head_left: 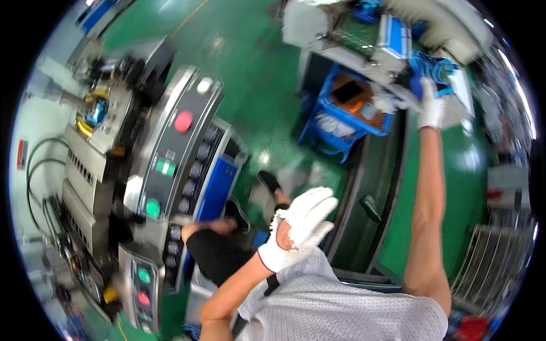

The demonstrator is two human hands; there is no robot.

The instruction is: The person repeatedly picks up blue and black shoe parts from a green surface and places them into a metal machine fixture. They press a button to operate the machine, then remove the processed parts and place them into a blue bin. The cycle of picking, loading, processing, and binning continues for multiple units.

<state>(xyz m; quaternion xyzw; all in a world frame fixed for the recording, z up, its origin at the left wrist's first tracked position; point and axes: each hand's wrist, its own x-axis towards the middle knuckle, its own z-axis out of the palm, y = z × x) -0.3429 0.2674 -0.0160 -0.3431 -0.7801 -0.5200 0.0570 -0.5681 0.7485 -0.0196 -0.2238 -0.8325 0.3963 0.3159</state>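
Note:
My left hand (301, 227), in a white knit glove with a ragged hole near the palm, is held in front of my body. Its fingers are stretched out and nothing shows in them. My right arm reaches far out to the right. The white-gloved right hand (431, 109) is beside a dark blue thing (417, 87) and a bundle of light blue cord-like material (437, 69). Blur hides its fingertips, so I cannot tell whether they grip or only touch the blue thing.
At left stands a machine with a grey control panel (166, 148) bearing red and green buttons. A blue plastic crate (340, 126) sits ahead on the right, beside a long dark metal trough (364, 193). A wire rack (489, 267) stands at far right.

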